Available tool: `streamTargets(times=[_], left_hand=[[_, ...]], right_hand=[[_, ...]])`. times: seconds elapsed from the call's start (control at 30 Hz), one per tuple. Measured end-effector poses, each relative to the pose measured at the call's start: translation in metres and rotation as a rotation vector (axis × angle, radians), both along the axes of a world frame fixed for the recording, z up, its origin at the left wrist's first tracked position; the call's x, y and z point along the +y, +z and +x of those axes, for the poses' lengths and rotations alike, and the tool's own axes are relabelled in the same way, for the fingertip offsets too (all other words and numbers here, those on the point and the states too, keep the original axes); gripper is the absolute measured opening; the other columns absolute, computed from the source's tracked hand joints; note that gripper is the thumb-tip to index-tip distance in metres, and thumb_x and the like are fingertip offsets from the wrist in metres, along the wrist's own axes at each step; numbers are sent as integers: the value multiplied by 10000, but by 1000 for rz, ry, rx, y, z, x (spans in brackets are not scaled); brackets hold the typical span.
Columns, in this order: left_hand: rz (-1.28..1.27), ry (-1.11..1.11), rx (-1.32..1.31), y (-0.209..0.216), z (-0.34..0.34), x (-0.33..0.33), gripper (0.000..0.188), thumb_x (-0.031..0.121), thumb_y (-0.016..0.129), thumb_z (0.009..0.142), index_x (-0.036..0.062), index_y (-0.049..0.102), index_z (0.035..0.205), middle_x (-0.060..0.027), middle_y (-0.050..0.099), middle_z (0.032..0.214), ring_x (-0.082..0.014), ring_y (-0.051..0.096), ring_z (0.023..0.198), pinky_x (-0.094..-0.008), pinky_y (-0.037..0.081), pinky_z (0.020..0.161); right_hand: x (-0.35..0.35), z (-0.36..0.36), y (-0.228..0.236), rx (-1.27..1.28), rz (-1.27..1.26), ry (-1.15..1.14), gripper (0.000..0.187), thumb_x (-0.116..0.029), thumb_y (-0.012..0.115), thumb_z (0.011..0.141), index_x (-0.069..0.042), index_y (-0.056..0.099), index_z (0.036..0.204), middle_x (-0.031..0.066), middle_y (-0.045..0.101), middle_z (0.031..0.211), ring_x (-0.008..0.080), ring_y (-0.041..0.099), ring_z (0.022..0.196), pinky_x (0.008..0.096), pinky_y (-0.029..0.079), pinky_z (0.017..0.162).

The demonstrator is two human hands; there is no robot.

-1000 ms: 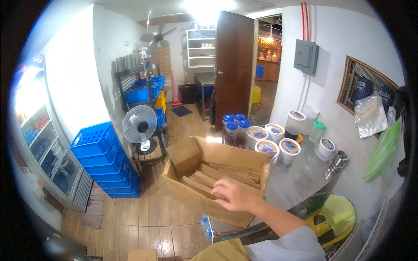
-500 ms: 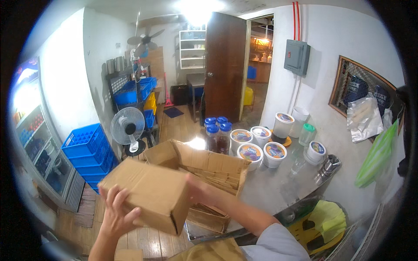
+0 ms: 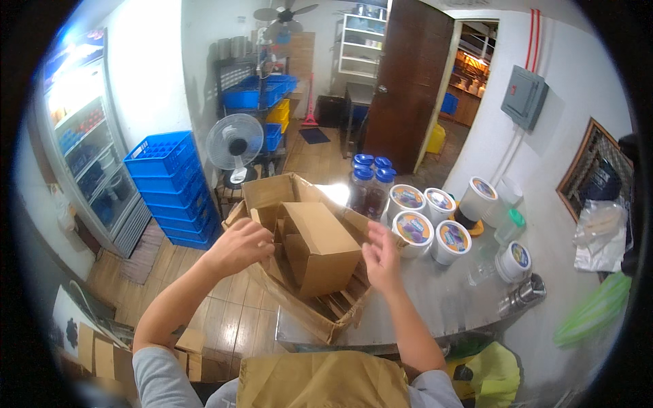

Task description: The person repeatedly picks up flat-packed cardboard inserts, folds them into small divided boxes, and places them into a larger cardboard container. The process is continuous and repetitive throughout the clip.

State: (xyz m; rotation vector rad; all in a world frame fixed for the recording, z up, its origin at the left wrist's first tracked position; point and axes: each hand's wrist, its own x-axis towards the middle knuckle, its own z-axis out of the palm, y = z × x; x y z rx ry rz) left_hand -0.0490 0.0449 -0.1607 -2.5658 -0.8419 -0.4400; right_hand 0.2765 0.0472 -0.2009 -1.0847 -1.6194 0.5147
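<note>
A small brown cardboard box (image 3: pixel 326 234) rests tilted inside a larger open cardboard carton (image 3: pixel 299 307), on top of flat cardboard pieces (image 3: pixel 335 304). My left hand (image 3: pixel 238 248) hovers by the carton's left rim, its fingers loosely bent, with nothing visible in them. To the right of the small box, my right hand (image 3: pixel 382 258) is open, palm toward the box and fingers apart. The carton stands at the left end of a metal table (image 3: pixel 435 302). Cardboard flaps hide part of the carton's inside.
White lidded tubs (image 3: pixel 413 231) and blue-capped bottles (image 3: pixel 371 187) stand right of the carton. A metal cup (image 3: pixel 527 294) sits farther right. Stacked blue crates (image 3: pixel 170 187) and a fan (image 3: pixel 236 143) are at the left, with more cardboard boxes (image 3: pixel 109 357) low at the left.
The small box has gone from between my hands into the larger carton. Both hands have let go and moved apart. The view has turned left and slightly down.
</note>
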Motion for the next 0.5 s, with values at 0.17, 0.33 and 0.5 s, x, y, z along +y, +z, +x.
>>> streamTargets(times=[0.17,0.33,0.5], left_hand=[[69,-4,-56,15,7,-11,156,163,626,735,141,588,886,-8,545,960,-185,565,859,-304,509,690],[165,18,-102,27,2,-40,163,154,634,699,138,566,847,-19,519,901,-183,558,809,-281,507,622],[133,86,-71,15,12,-60,165,158,638,701,137,548,838,-28,517,912,-192,562,842,-305,521,660]], right_hand=[[-8,-31,51,-460,528,338,327,-49,684,800,-66,634,1123,140,616,1176,332,579,1084,421,455,965],[7,-37,41,-720,117,179,360,-261,719,832,-65,590,1106,138,610,1062,353,616,964,438,512,831],[37,-63,58,-1017,-361,138,828,-632,557,863,-5,367,1369,252,641,1114,402,630,1031,442,516,873]])
